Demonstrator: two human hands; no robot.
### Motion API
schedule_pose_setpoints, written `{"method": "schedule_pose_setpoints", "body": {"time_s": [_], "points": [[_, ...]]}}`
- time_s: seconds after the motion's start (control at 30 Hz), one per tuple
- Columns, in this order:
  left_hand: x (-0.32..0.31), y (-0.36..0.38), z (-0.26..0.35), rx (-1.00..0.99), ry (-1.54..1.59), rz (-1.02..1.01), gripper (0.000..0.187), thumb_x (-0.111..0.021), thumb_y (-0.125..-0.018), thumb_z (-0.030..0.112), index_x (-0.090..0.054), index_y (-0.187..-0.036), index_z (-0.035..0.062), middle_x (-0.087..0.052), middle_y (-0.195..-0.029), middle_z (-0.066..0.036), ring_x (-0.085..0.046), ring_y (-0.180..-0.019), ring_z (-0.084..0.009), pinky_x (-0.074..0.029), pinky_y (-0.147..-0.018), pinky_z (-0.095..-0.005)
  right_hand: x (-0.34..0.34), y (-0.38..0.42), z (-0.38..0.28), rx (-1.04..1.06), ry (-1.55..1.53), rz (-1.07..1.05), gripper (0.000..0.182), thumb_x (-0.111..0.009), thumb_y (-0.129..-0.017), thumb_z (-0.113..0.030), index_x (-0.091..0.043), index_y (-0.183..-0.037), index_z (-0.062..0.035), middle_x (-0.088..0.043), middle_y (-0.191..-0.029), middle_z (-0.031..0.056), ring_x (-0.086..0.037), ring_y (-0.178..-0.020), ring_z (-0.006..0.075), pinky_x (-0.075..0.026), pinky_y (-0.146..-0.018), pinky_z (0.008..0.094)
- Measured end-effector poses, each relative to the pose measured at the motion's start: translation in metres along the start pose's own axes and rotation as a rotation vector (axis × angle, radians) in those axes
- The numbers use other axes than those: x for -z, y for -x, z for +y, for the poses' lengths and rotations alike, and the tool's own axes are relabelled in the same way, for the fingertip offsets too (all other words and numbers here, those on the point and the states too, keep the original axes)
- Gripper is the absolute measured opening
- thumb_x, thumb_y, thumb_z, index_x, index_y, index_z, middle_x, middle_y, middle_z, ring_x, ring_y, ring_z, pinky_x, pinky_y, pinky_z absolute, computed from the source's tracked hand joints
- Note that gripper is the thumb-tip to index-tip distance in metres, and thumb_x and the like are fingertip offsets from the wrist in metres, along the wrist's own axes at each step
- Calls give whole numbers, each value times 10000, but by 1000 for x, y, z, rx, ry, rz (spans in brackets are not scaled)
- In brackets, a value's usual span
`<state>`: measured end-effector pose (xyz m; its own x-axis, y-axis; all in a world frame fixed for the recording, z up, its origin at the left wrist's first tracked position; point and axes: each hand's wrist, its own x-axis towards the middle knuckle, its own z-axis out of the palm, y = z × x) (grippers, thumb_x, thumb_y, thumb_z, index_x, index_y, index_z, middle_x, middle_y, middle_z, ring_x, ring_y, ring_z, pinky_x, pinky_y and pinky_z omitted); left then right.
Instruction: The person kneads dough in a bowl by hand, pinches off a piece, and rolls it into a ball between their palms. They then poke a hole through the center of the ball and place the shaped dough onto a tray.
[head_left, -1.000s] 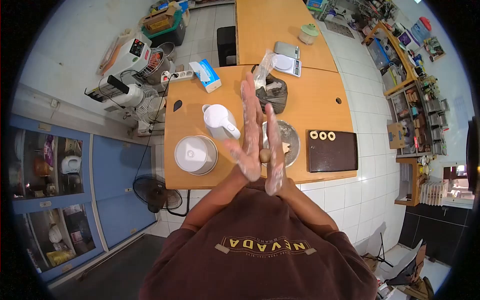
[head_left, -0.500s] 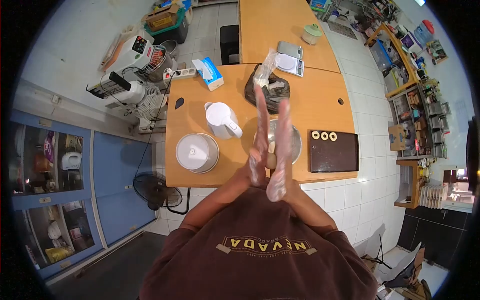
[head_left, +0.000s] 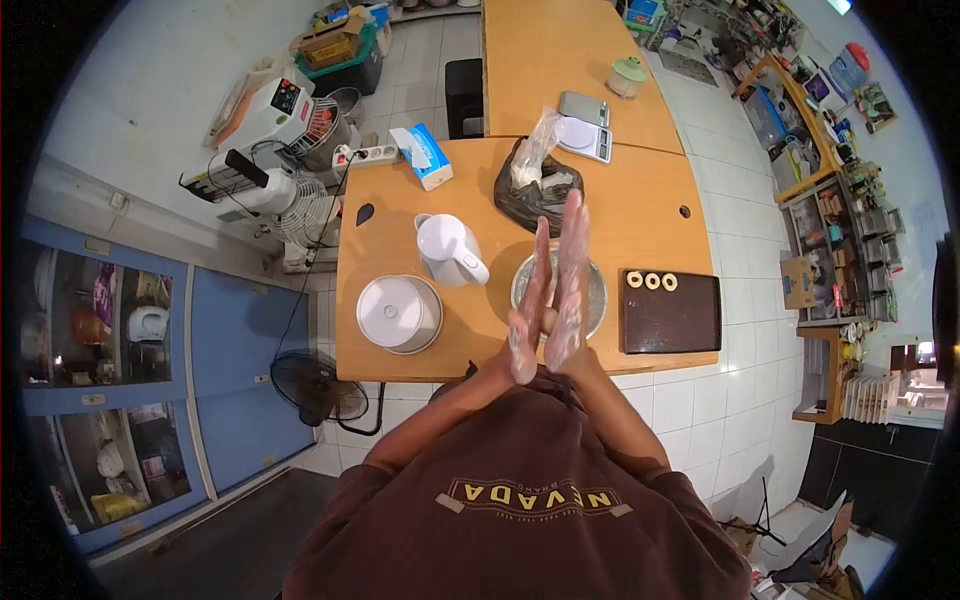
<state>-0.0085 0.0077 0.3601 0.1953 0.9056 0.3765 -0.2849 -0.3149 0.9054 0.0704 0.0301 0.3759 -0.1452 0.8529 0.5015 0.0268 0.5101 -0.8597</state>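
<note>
My left hand (head_left: 528, 310) and my right hand (head_left: 570, 300), both in clear plastic gloves, are raised with palms facing and fingers stretched out flat, pointing away from me. Low between the palms, a small pale piece of dough (head_left: 549, 319) shows, seemingly pressed between them; its full shape is hidden. Beneath the hands stands a round metal bowl (head_left: 597, 298), partly covered by them. To the right lies a dark baking tray (head_left: 670, 322) with three pale dough rings (head_left: 652, 281) along its far edge.
Left on the wooden table (head_left: 480, 345) stand a white lidded tub (head_left: 390, 312) and a white jug (head_left: 445, 240). Beyond the bowl sit a black plastic bag (head_left: 520, 205), a white kitchen scale (head_left: 583, 138) and a tissue pack (head_left: 430, 160). A black fan (head_left: 305, 388) stands on the floor at left.
My hands have slid against each other: the left has drawn back towards me while the right has moved slightly forward. The view has shifted a little; the table items stay put.
</note>
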Motion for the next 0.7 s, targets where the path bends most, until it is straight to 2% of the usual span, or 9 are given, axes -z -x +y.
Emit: {"method": "schedule_pose_setpoints", "body": {"time_s": [0.1, 0.17, 0.23, 0.3, 0.4, 0.47, 0.57, 0.6, 0.7], "points": [[-7, -2, 6, -66, 58, 20, 1245, -53, -806, 975, 78, -1657, 76, 137, -1729, -164, 112, -1598, -321, 61, -1264, -513, 14, 0, 2, -53, 85, -18, 983, -254, -1025, -713, -23, -1648, 12, -11, -1727, 226, -19, -1599, 374, -72, -1267, 524], [-3, -16, 12, -118, 46, 67, 1255, -39, -793, 983, 83, -1657, 80, 136, -1731, -156, 117, -1598, -311, 62, -1263, -516, 7, 20, 13, -76, 44, -55, 985, -244, -1025, -716, -23, -1647, 16, -5, -1725, 232, -17, -1599, 378, -40, -1264, 528], [5, -21, 7, -82, 8, 71, 1174, -63, -864, 924, 78, -1654, 68, 133, -1734, -146, 117, -1598, -305, 49, -1266, -509, -3, 35, 9, -65, -31, -71, 977, -233, -1028, -709, -27, -1645, 20, -5, -1723, 241, -15, -1599, 384, 7, -1260, 534], [14, -16, -18, -41, -25, 46, 1114, -84, -928, 865, 72, -1647, 28, 143, -1730, -154, 127, -1594, -316, 45, -1267, -493, 2, 33, 8, 83, 36, -84, 982, -241, -1022, -713, -30, -1647, 14, -16, -1720, 250, -17, -1597, 396, 28, -1251, 555], [1, 3, -8, -15, -48, -76, 1164, -90, -872, 922, 95, -1653, 79, 150, -1731, -137, 96, -1599, -324, 31, -1267, -520, 15, 10, -2, 188, 63, -38, 1003, -249, -1004, -736, -36, -1652, -1, -29, -1717, 261, -28, -1595, 411, 50, -1238, 591], [-13, 5, 4, -87, 151, -93, 1246, -108, -803, 985, 111, -1655, 103, 147, -1733, -127, 56, -1602, -343, 19, -1268, -536, 18, 9, -2, 162, 45, -6, 1001, -238, -1004, -737, -29, -1653, -5, -26, -1716, 264, -33, -1596, 408, 56, -1235, 596], [-8, -4, 20, -94, 174, 34, 1306, -115, -757, 1019, 112, -1654, 98, 144, -1735, -122, 44, -1605, -329, 18, -1272, -520, 12, 24, 9, 58, 58, -46, 972, -213, -1021, -713, -13, -1651, 0, -16, -1714, 270, -29, -1596, 406, 55, -1239, 582], [-11, -16, 31, -68, 258, 103, 1288, -111, -776, 1006, 101, -1655, 90, 139, -1737, -114, 39, -1606, -314, 7, -1280, -493, 7, 35, 14, 57, 69, -82, 963, -211, -1027, -702, -12, -1650, 5, -13, -1713, 272, -24, -1596, 409, 54, -1242, 572], [3, -11, -3, 59, 139, 165, 1267, -122, -800, 989, 81, -1657, 77, 106, -1741, -113, 42, -1606, -301, 8, -1284, -474, -2, 51, 5, 62, 76, -117, 932, -205, -1040, -671, -27, -1649, 13, -14, -1709, 281, -16, -1593, 425, 49, -1249, 552]]}}
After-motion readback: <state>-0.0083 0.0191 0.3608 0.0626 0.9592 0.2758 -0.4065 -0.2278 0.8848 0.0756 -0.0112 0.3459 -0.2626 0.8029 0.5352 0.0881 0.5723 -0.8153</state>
